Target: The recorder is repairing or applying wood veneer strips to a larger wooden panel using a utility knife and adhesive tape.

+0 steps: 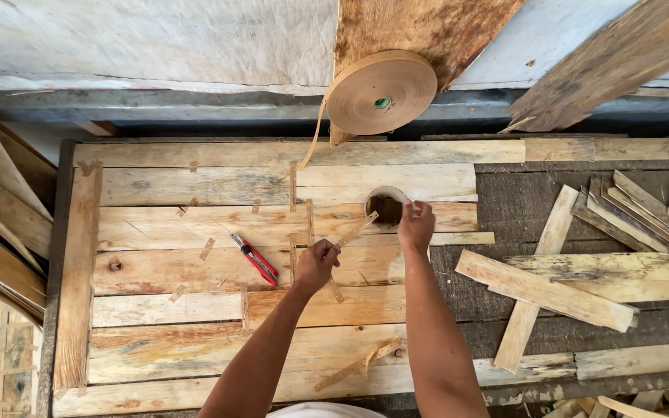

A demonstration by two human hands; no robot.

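Left hand (315, 265) closed in a grip on a brown paper tape strip (356, 230), its far end over a round bowl (385, 207); right hand (416, 226) fingers pinch the bowl's rim, contents dark and unclear; large tape roll (382, 92) hangs above the wooden tabletop (195, 348); red cutter (255, 258) lies left of the hands; forearms cut off below.

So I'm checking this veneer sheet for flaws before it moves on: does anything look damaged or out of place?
Yes: a round hole gapes in the patched veneer sheet, beside the right hand. The left hand holds a tape strip across it. A red utility knife lies loose on the sheet.
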